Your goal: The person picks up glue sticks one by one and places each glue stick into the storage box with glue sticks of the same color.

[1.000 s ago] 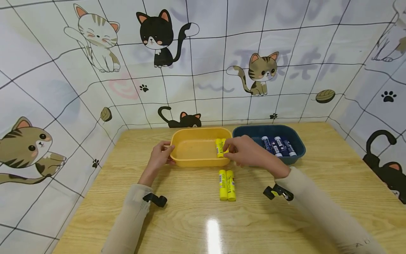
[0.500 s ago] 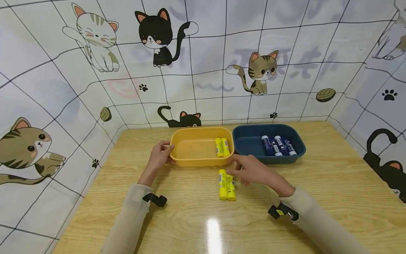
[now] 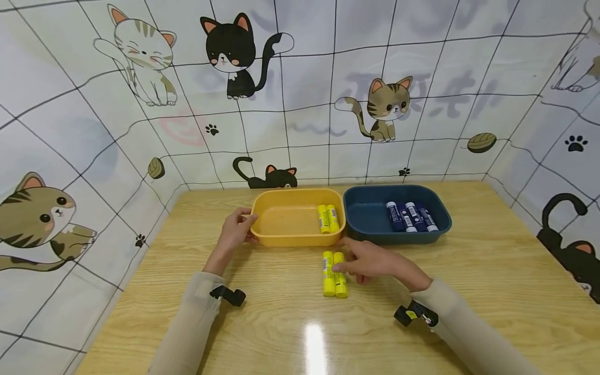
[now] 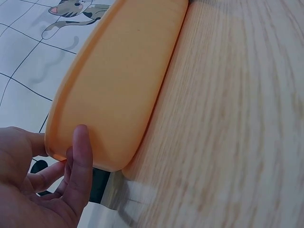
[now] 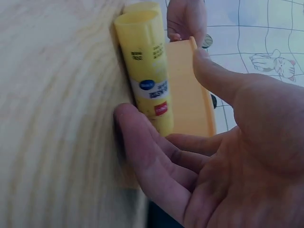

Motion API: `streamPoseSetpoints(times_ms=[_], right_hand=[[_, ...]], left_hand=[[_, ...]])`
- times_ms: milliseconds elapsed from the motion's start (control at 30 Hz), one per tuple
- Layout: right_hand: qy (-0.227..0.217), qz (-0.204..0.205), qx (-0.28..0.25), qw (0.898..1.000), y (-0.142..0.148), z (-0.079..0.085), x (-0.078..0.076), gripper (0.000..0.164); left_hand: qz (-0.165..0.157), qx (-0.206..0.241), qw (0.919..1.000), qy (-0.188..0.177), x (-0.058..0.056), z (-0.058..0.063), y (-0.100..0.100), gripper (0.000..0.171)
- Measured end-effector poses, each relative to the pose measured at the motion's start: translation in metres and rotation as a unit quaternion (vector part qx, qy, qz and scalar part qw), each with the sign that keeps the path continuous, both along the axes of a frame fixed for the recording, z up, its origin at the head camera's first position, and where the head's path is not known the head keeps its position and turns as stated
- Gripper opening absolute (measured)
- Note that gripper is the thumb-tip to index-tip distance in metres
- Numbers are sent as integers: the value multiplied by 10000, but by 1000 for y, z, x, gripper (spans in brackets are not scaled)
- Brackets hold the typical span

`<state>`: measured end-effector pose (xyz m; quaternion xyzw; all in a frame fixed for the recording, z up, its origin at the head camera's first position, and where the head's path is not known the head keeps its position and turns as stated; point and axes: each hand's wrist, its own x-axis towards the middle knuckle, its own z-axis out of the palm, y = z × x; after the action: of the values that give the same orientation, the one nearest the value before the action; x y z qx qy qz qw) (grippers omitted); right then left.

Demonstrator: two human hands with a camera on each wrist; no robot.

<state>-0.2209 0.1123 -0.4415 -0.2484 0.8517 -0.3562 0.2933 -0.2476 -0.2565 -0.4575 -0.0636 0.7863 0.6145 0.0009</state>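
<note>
At the left end of the yellow plastic tray (image 3: 286, 221), my left hand (image 3: 233, 232) pinches the rim, thumb inside and fingers around the outside, as the left wrist view also shows. Two yellow glue sticks (image 3: 323, 217) lie side by side in the tray's right end. In front of it on the table lie two more, a left glue stick (image 3: 328, 278) and a right glue stick (image 3: 341, 286). My right hand (image 3: 372, 260) is at the right one, thumb overlapping it in the head view. In the right wrist view its fingers are spread around that stick, not closed on it.
A dark blue tray (image 3: 367, 214) stands against the yellow tray's right side, with several dark blue glue sticks (image 3: 407, 217) in it. Both sit near the back of the wooden table (image 3: 262, 323), before a cat-patterned cloth (image 3: 304, 120) that also covers the sides.
My right hand has come from the yellow tray's right end down to the glue sticks on the table, leaving the second stick lying in the tray. The left hand stays put.
</note>
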Motion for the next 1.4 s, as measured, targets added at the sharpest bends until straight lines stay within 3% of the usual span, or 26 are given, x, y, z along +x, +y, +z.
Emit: streamPoseSetpoints(times_ms=[367, 633, 1000, 1400], right_hand=[[251, 66, -223, 9994, -2, -1, 2, 63], [163, -160, 44, 9997, -2, 2, 3, 64], [47, -470, 279, 9985, -2, 6, 7, 58], [-112, -451, -46, 9989, -4, 7, 8, 58]], left_hand=[[-132, 56, 9997, -187, -5, 7, -1, 45], [-57, -18, 10000, 29, -3, 2, 2, 44], [-46, -17, 10000, -70, -3, 0, 2, 44], [-139, -11, 9995, -283, 14, 28, 9, 45]])
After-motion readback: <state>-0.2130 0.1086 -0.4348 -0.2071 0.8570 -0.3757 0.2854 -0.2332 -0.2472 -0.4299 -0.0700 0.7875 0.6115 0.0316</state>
